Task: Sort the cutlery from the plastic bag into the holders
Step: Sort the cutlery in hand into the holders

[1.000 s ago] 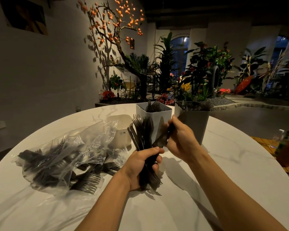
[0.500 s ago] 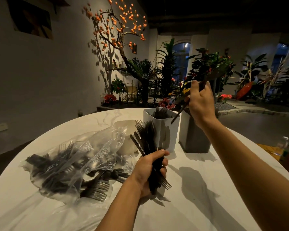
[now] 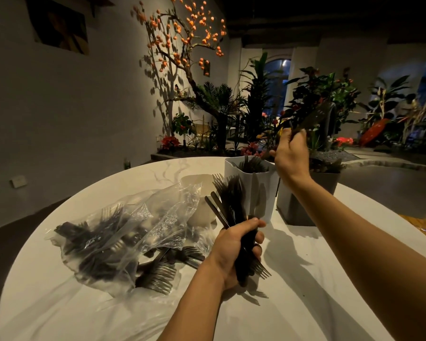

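Since half-second back, right hand [image 3: 291,153] barely shifted, pinching knife [image 3: 310,119] above grey holder [image 3: 305,205], right of centre. Left hand [image 3: 234,252] clutches mixed cutlery bundle [image 3: 229,200] mid-frame. Lower knife handle-first, clear rim, then release.

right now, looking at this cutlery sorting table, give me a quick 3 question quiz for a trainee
1. True or false: the left hand grips a bundle of dark cutlery.
2. Multiple choice: the right hand holds its single utensil where? A) flat on the table B) raised above the holders C) inside the plastic bag
3. Fill in: the grey holder stands to the ___ of the white holder in the head view.

Key
1. True; forks and handles stick out above and below the fist.
2. B; it is in the air, above the holders' rims.
3. Right; the plastic bag lies off to the left on the table.
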The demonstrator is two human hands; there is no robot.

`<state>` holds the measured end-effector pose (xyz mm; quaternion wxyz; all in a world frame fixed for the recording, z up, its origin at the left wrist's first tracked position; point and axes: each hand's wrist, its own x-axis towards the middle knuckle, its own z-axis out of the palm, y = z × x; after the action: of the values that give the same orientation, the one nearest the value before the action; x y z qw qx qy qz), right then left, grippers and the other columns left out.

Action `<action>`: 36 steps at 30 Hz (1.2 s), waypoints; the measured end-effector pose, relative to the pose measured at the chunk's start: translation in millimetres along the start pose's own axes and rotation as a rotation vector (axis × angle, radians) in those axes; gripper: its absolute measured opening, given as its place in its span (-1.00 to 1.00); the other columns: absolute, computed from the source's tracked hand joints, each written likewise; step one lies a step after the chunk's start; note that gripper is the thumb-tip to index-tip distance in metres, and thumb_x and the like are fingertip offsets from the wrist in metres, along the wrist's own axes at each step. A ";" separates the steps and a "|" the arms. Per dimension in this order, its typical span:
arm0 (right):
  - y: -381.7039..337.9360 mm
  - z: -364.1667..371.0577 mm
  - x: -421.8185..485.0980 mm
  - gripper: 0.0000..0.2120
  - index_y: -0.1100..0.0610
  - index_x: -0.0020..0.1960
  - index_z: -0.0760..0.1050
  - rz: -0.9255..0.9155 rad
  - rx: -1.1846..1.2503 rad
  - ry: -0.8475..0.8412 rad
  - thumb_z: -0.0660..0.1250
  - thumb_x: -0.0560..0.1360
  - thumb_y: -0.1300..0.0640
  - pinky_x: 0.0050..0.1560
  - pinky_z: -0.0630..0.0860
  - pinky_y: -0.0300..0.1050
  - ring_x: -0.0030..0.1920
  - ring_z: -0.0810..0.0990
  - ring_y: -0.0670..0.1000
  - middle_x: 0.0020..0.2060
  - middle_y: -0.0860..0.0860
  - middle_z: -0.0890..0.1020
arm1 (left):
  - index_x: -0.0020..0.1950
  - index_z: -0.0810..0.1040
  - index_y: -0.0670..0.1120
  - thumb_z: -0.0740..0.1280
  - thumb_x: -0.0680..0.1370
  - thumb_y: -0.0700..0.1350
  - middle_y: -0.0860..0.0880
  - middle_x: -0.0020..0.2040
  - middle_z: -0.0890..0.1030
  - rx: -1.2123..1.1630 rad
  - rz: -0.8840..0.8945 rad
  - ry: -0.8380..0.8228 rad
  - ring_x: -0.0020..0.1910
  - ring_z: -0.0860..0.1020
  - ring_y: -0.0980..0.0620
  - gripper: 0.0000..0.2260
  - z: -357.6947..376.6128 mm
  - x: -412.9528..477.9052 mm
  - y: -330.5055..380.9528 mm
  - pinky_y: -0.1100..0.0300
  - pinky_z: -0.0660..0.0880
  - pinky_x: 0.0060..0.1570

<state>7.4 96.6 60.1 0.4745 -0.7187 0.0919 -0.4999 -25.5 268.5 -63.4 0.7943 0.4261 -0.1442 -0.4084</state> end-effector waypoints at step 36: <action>16.8 -2.0 -7.5 -0.53 -0.01 0.54 0.30 -0.081 -0.757 -0.445 0.00 0.70 -0.15 0.43 0.23 0.27 0.51 0.16 0.21 0.51 0.13 0.26 | -0.01 0.66 -0.12 0.36 0.61 -0.07 -0.04 -0.27 0.56 -0.025 -0.011 -0.019 -0.43 0.48 0.10 -0.85 -0.5 1.2 -0.2 0.29 0.45 -0.40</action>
<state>7.9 90.9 42.4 0.1658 -0.9350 0.1360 -0.2825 -24.6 267.8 -64.1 0.7959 0.4132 -0.1442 -0.4183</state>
